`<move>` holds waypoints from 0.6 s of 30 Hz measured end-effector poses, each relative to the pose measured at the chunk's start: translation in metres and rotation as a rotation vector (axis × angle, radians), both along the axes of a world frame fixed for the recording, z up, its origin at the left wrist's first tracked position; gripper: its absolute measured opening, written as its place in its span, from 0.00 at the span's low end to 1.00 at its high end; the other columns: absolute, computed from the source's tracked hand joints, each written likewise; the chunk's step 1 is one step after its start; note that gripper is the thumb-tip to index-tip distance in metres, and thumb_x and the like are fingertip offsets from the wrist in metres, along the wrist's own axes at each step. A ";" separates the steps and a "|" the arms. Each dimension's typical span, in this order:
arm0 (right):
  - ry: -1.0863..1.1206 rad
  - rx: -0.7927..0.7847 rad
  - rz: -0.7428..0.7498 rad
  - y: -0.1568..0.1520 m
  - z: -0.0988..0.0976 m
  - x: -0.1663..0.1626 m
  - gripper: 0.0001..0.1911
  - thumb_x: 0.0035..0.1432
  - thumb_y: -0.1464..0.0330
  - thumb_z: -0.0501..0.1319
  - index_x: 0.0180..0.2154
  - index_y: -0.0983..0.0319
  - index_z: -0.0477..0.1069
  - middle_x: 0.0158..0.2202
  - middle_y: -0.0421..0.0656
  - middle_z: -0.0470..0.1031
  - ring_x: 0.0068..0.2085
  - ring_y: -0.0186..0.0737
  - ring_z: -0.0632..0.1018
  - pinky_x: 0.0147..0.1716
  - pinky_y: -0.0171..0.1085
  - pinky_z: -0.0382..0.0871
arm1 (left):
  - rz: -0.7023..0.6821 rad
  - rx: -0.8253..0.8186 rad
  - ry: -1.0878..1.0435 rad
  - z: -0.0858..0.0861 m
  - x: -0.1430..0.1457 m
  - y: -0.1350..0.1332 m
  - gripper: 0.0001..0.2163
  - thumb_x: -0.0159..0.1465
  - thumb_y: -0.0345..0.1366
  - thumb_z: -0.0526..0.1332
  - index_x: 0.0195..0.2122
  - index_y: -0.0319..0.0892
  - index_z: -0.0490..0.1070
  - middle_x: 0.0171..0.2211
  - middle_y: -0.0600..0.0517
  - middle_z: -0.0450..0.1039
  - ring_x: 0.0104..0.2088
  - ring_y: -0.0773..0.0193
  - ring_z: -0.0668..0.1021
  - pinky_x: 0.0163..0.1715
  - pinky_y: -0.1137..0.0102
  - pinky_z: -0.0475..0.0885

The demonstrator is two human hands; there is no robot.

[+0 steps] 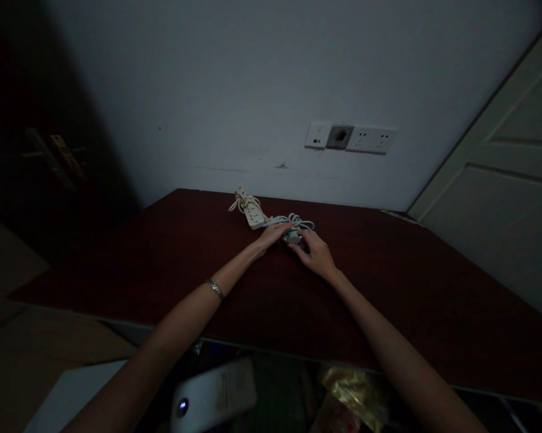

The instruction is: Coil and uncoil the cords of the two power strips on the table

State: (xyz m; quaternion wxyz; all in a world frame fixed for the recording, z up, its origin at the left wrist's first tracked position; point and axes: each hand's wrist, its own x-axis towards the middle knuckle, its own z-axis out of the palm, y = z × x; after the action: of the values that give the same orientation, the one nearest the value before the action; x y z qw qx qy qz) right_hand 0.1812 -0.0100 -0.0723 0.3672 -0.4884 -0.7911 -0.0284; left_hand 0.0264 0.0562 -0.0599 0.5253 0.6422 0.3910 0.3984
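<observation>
A coil of white cable (303, 222) lies on the dark red tabletop, with a small grey rounded piece (293, 238) at its near side that is too dim to name. My left hand (273, 236) is at the left of this bundle, its fingers closed against the cable and partly hidden. From the right, my right hand (316, 252) curls thumb and fingers around the grey piece. Just beyond my left hand lies a white power strip (253, 215), its own cord (242, 199) bunched up at the far end. A bracelet circles my left forearm.
The table (162, 258) backs onto a pale wall with several sockets (370, 139). A dark door with a handle (65, 153) is at left, a white panelled door (514, 156) at right. Below the front edge are a white device (214, 394) and gold wrapping (354, 388).
</observation>
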 end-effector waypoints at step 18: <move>-0.033 0.111 0.070 0.007 -0.004 0.005 0.16 0.58 0.56 0.55 0.38 0.61 0.67 0.31 0.44 0.70 0.33 0.42 0.71 0.35 0.39 0.65 | -0.010 0.013 -0.010 -0.007 -0.008 0.008 0.14 0.52 0.43 0.64 0.22 0.37 0.67 0.19 0.56 0.62 0.21 0.73 0.63 0.23 0.73 0.56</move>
State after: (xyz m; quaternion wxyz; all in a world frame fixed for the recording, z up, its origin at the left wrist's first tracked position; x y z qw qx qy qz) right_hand 0.1864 -0.0030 -0.0760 0.3815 -0.4387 -0.8109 -0.0671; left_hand 0.0183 0.0645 -0.0673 0.5252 0.6454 0.3826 0.4016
